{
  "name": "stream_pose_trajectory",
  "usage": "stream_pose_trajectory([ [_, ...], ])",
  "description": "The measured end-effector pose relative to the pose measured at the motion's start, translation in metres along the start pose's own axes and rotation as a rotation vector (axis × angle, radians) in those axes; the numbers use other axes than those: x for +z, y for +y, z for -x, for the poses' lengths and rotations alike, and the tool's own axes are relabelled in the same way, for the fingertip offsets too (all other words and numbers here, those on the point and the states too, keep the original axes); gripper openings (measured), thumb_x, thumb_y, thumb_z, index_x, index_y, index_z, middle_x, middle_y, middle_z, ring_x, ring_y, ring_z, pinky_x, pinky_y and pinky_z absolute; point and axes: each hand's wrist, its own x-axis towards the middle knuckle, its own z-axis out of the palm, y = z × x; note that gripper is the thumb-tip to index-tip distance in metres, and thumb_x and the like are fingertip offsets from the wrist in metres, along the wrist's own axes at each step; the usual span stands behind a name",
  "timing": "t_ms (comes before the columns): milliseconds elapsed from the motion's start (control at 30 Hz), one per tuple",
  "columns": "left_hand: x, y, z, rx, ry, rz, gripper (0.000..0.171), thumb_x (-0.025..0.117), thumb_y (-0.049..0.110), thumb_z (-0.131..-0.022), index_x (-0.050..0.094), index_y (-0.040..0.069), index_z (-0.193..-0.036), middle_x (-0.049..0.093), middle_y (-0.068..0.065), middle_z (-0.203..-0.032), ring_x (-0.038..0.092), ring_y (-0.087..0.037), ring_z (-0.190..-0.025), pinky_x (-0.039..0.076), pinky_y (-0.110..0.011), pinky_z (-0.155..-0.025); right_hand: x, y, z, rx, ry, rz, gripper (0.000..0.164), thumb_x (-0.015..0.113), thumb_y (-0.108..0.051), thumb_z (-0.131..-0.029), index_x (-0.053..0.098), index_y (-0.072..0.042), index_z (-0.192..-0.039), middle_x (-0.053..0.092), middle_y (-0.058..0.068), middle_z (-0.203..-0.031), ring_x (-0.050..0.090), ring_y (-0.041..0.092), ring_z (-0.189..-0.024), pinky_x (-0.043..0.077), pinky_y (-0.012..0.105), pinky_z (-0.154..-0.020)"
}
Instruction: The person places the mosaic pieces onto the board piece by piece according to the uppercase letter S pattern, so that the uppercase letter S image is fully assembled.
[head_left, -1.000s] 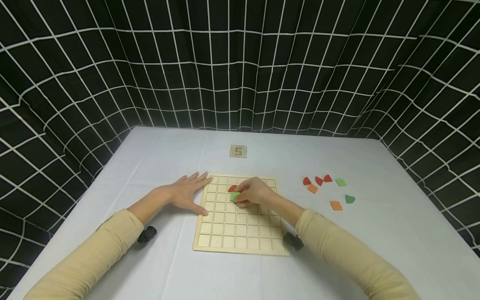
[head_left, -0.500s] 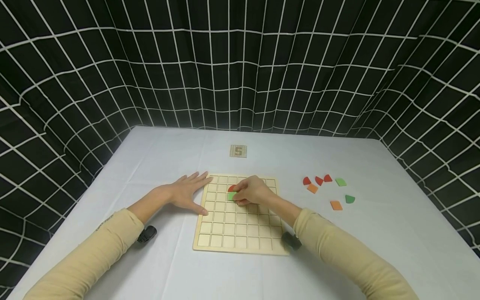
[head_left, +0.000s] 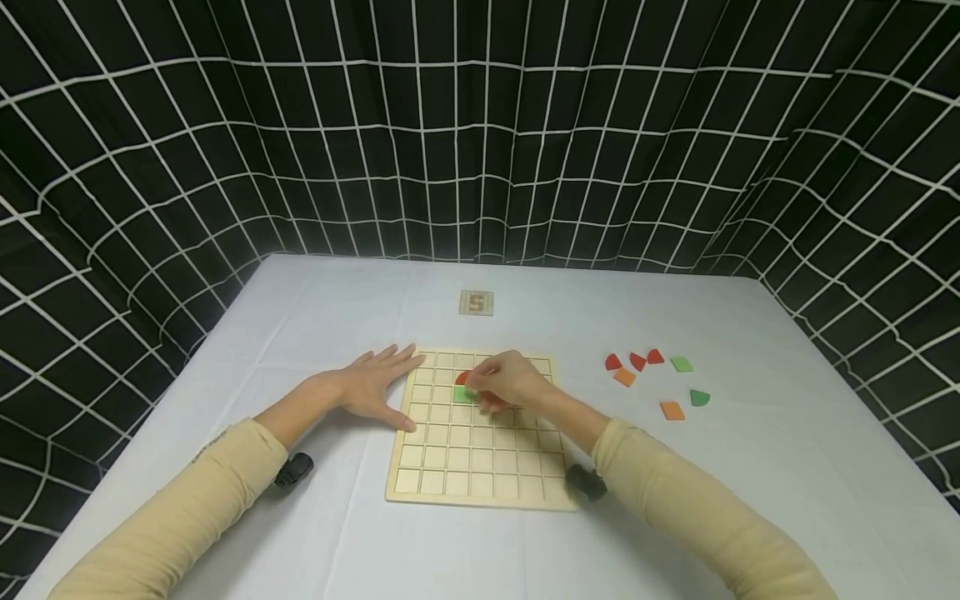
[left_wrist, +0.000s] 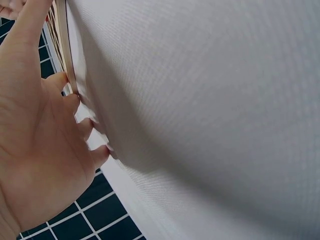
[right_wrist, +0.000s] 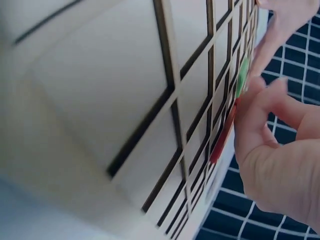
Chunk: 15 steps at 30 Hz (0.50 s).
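Note:
A wooden grid board (head_left: 483,483) lies on the white table. My left hand (head_left: 372,387) rests at its left edge with fingers spread, the thumb and fingertips on the border. In the left wrist view the left palm (left_wrist: 47,145) faces the camera and holds nothing. My right hand (head_left: 510,382) is over the upper middle of the board, its fingers bent beside a light green tile (head_left: 462,394) and a red quarter-circle tile (head_left: 462,377). These two tiles lie against each other on the grid. In the right wrist view the right hand's thumb and fingertips stand apart, the fingertips close to both tiles.
To the right lie several loose tiles: red quarter-circles (head_left: 637,362), orange tiles (head_left: 672,411), a light green tile (head_left: 681,364) and a dark green tile (head_left: 700,398). A small square card (head_left: 476,302) with an S-like figure lies behind the board. Black grid-patterned curtain (head_left: 480,133) surrounds the table.
The light green tile has shifted slightly left to lie below the red tile. The right hand's fingers have moved off the green tile and let it go. The left hand has stayed still.

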Motion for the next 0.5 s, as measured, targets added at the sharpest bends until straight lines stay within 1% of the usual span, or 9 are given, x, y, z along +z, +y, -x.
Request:
stream_pose_trajectory([
  [67, 0.000, 0.000, 0.000, -0.001, 0.001, -0.002, 0.114, 0.066, 0.070, -0.072, 0.013, 0.011, -0.154, 0.003, -0.012, -0.159, 0.002, -0.036, -0.143, 0.003, -0.056, -0.112, -0.004, 0.002, 0.000, 0.017, -0.009, -0.048, 0.018, 0.066, -0.016, -0.091, 0.071, -0.003, -0.104, 0.066, 0.011, -0.075, 0.057, 0.013, -0.054, 0.047, 0.017, -0.049],
  [133, 0.000, 0.000, 0.001, -0.002, 0.003, -0.004, 0.114, 0.065, 0.070, -0.072, 0.013, 0.011, -0.154, 0.003, -0.012, -0.159, 0.003, -0.036, -0.143, 0.003, -0.057, -0.112, -0.009, 0.004, 0.001, 0.023, -0.025, -0.107, 0.022, 0.063, -0.019, -0.093, 0.070, -0.002, -0.106, 0.066, 0.011, -0.078, 0.056, 0.012, -0.055, 0.045, 0.016, -0.049],
  [200, 0.001, 0.000, 0.001, -0.002, 0.003, -0.005, 0.114, 0.065, 0.070, -0.072, 0.013, 0.011, -0.154, 0.003, -0.012, -0.159, 0.003, -0.036, -0.143, 0.003, -0.057, -0.112, -0.015, 0.006, 0.001, 0.021, -0.045, -0.148, 0.027, 0.061, -0.023, -0.095, 0.068, 0.000, -0.109, 0.065, 0.012, -0.082, 0.057, 0.011, -0.057, 0.046, 0.016, -0.050],
  [300, 0.001, -0.001, 0.001, -0.001, 0.005, -0.008, 0.114, 0.065, 0.071, -0.072, 0.014, 0.011, -0.154, 0.003, -0.012, -0.159, 0.003, -0.037, -0.143, 0.003, -0.057, -0.112, -0.024, 0.011, 0.001, 0.018, -0.067, -0.222, 0.035, 0.057, -0.026, -0.097, 0.063, 0.003, -0.116, 0.064, 0.013, -0.090, 0.059, 0.013, -0.063, 0.047, 0.015, -0.052],
  [433, 0.000, 0.000, 0.001, 0.000, 0.006, -0.009, 0.113, 0.065, 0.070, -0.072, 0.014, 0.011, -0.154, 0.003, -0.012, -0.159, 0.003, -0.037, -0.143, 0.003, -0.057, -0.112, -0.037, 0.014, 0.003, 0.026, -0.061, -0.267, 0.044, 0.055, -0.031, -0.098, 0.057, 0.001, -0.126, 0.062, 0.016, -0.102, 0.062, 0.015, -0.071, 0.051, 0.016, -0.056],
  [500, 0.000, 0.000, 0.001, 0.001, 0.006, -0.008, 0.113, 0.066, 0.070, -0.072, 0.014, 0.010, -0.154, 0.003, -0.012, -0.159, 0.003, -0.037, -0.143, 0.004, -0.057, -0.112, -0.044, 0.015, 0.005, 0.028, -0.051, -0.276, 0.045, 0.054, -0.033, -0.098, 0.055, 0.001, -0.129, 0.061, 0.018, -0.108, 0.063, 0.016, -0.076, 0.053, 0.018, -0.061],
])
